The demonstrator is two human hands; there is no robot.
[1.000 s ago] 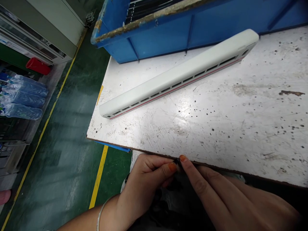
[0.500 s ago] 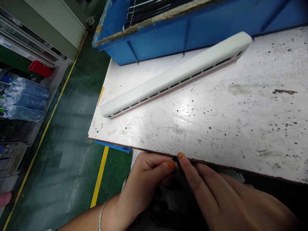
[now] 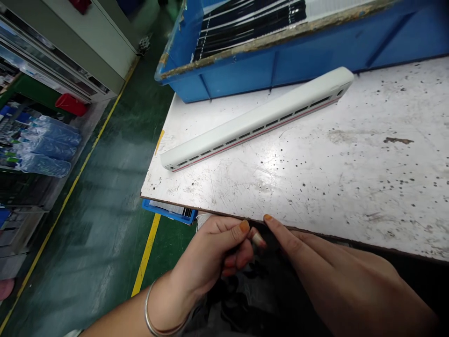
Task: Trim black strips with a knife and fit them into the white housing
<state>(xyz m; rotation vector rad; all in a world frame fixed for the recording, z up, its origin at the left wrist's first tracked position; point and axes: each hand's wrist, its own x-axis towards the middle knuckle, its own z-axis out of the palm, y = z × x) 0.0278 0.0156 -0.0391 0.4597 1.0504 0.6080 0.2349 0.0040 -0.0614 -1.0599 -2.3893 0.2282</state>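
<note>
While the left hand curls, thumb against forefinger, at lower centre and the right hand points a forefinger at the near edge of the bench, whether the fingers grip anything cannot be told. Steady handling there probably calls for braced wrists, clear of the white model railcar slanting across upper centre, beside the blue bin.
</note>
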